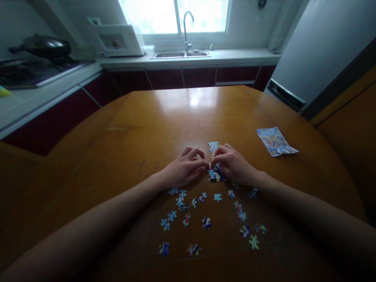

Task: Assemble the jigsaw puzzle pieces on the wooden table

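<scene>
A partly joined jigsaw puzzle (216,176) lies on the wooden table between my hands, its upper section (214,146) showing beyond my right fingers. My left hand (185,167) rests at the puzzle's left edge, fingers bent and apart, with nothing visible in them. From the right, my right hand (236,164) covers part of the puzzle. Its fingers curl down in a pinch at a puzzle piece, which they mostly hide. Nearer to me lie several loose pieces, among them a light blue piece (217,197), a dark blue one (206,222) and a greenish one (254,242).
A creased printed picture sheet (276,141) lies on the right of the wooden table (164,121). Behind the table are a sink (170,55) with a tall faucet (185,31), a white microwave (119,40), a stove with a dark pan (44,47), and a fridge (317,51).
</scene>
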The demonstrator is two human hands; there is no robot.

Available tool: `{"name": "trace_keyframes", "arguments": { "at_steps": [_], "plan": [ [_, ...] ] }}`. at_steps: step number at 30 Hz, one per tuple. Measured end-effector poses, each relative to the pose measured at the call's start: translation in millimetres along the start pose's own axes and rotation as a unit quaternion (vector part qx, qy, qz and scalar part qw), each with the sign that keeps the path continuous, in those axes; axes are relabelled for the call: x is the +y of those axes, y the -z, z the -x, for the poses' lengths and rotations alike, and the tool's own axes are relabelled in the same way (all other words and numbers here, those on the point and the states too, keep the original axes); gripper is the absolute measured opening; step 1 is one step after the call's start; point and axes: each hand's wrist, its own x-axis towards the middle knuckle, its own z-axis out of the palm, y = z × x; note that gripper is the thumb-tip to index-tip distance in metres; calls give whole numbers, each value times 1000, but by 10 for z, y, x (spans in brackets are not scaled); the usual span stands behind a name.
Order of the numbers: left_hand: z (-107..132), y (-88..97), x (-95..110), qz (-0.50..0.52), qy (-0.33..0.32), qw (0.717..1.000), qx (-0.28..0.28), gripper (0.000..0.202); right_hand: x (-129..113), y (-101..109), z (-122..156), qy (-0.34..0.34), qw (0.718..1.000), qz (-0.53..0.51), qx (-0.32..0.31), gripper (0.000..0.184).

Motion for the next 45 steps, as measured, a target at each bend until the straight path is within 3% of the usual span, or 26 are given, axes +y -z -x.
{"name": "trace_keyframes", "arguments": {
  "at_steps": [6, 11, 21, 27, 32, 36, 42, 45],
  "plan": [
    [0, 1, -6, 17, 10, 1000, 23, 23, -23, 7, -1, 6, 1000, 13, -6, 35],
    [-2, -2, -6, 8, 7, 1000, 11, 25, -12, -10, 13, 10, 1000, 11, 2, 35],
    [-14, 37, 30, 18, 13, 1000, 5, 24, 83, 104, -37, -53, 975, -29, 212, 31],
    [-20, 35, -2, 62, 63, 993, 74, 18, 158, 112, -17, -63, 968, -32, 240, 26],
    [-36, 31, -9, 64, 93, 988, 103, 21, 47, 111, -5, -24, 975, -1, 221, 18],
    [-47, 17, -24, 59, 111, 985, 116, 21, -210, 75, 64, 29, 986, 8, 165, 13],
    [-36, -31, -41, 57, 106, 985, 121, 20, -738, -244, 253, 82, 996, 2, 40, 8],
    [-35, -56, -44, 53, 99, 986, 127, 20, -883, -422, 278, 97, 995, 27, -2, 10]
  ]
}}
